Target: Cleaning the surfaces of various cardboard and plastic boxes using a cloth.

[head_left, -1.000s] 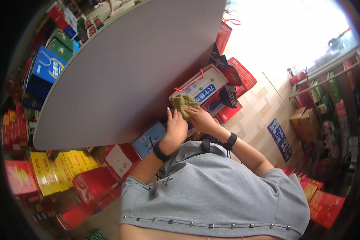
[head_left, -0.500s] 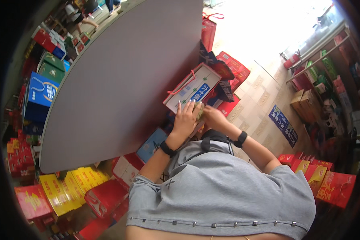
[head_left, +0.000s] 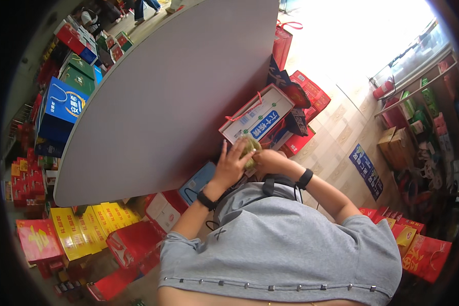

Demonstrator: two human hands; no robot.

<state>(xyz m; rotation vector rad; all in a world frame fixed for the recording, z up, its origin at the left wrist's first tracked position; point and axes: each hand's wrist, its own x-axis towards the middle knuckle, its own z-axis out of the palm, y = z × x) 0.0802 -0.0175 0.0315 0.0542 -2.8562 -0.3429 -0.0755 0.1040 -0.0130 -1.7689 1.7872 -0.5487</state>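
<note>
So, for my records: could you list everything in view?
cloth: one, green, centre
carton: one, white, beyond cloth
panel: one, grey, left
bags: several, blue, left and centre
boxes: some, green, upper left
packs: several, yellow, lower left
packages: many, red, both sides
extinguisher: one, red, upper right
cardboard: some, brown, right
floor: one, beige, right
sign: one, blue, right floor
shelf goods: many, mixed, right
people: several, unclear, upper left
top: one, grey, worn
wristbands: two, black, both wrists
left hand: one, bare, on cloth
right hand: one, bare, on cloth
</note>
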